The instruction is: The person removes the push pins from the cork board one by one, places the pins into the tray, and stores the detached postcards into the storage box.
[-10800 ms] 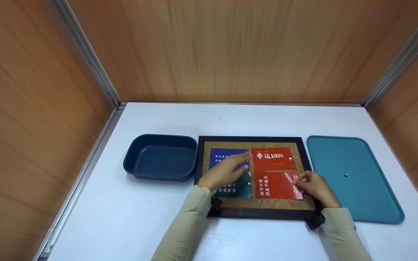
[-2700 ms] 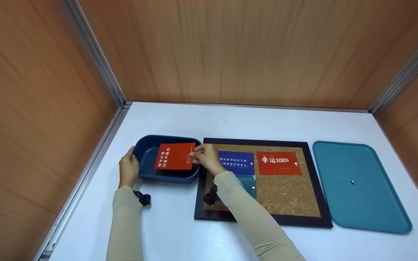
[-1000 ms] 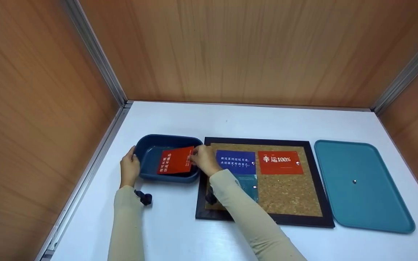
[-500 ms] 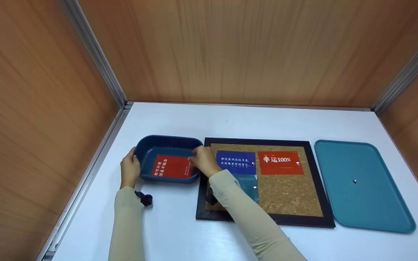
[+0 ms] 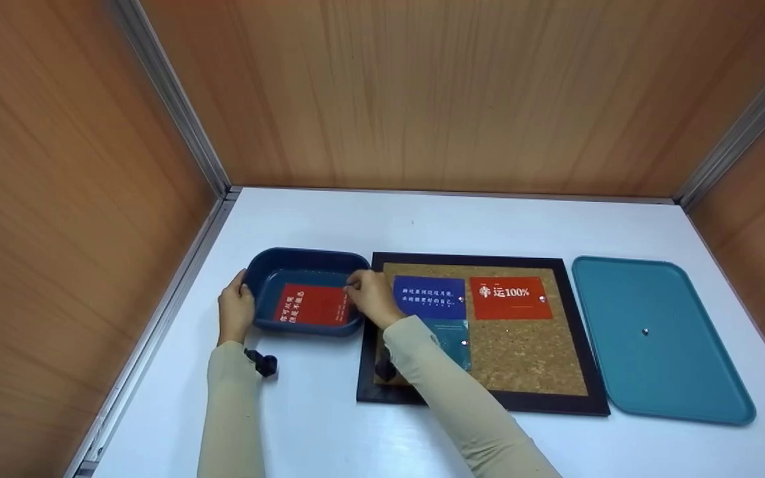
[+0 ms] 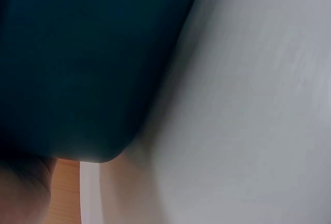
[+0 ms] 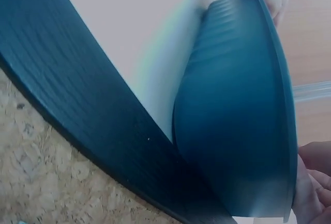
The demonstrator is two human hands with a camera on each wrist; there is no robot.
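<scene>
A dark blue rectangular basin (image 5: 309, 328) stands on the white table at left. My left hand (image 5: 235, 309) grips its left rim; the basin's outer wall (image 6: 88, 69) fills much of the left wrist view. Inside the basin a red card (image 5: 313, 305) with white writing lies low, towards the near side. My right hand (image 5: 372, 295) is over the basin's right rim, its fingertips by the card's upper right corner, loosely bent and seemingly off the card. In the right wrist view, some fingers (image 7: 310, 190) show beside the rim.
Right of the basin lies a black-framed cork board (image 5: 528, 358), bearing a blue card (image 5: 429, 297), another red card (image 5: 510, 298) and a teal card (image 5: 452, 342), partly behind my right sleeve. A teal tray (image 5: 675, 358) with a small shiny pin (image 5: 645, 331) is at far right.
The red card came off the board's lower right and was carried left. Over the last second it tilted down from my right fingers and settled into the basin. The left hand stayed at the rim.
</scene>
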